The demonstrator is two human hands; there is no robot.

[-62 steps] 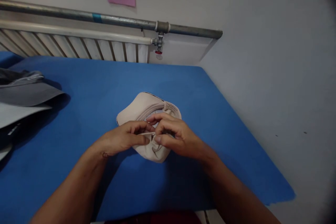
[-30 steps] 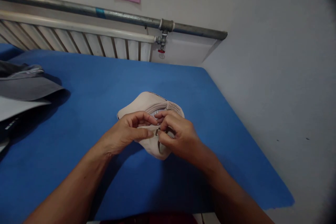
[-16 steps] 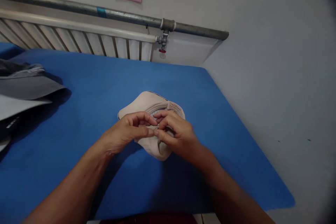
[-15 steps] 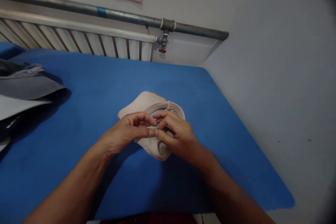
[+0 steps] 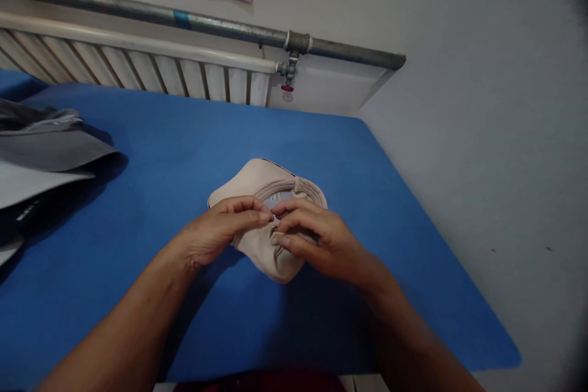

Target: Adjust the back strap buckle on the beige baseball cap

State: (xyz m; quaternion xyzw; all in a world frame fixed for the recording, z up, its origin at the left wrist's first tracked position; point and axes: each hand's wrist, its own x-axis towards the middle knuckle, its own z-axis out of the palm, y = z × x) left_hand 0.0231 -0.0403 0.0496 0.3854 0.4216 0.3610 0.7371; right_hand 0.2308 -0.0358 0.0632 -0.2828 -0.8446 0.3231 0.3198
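A beige cap (image 5: 250, 176) lies on the blue table, its brim towards the far left and its inner sweatband showing. Over its near side my left hand (image 5: 229, 223) is closed, thumb pressed to forefinger; whatever lies between those fingertips is hidden. My right hand (image 5: 316, 233) pinches the cap's strap (image 5: 277, 237) between thumb and fingers, next to a small metal-looking buckle that is partly covered. The two hands' fingertips nearly meet above the cap opening.
Grey and white caps (image 5: 50, 147) are piled at the left of the blue table (image 5: 184, 135). Behind it run a radiator (image 5: 151, 70) and a metal pipe (image 5: 124, 10) with a red-handled valve (image 5: 288, 89). A wall (image 5: 482, 135) borders the right edge.
My left thumb has come up off the strap area, and its fingertips sit slightly higher. My right hand has shifted a little to the right, its thumb now on the strap end.
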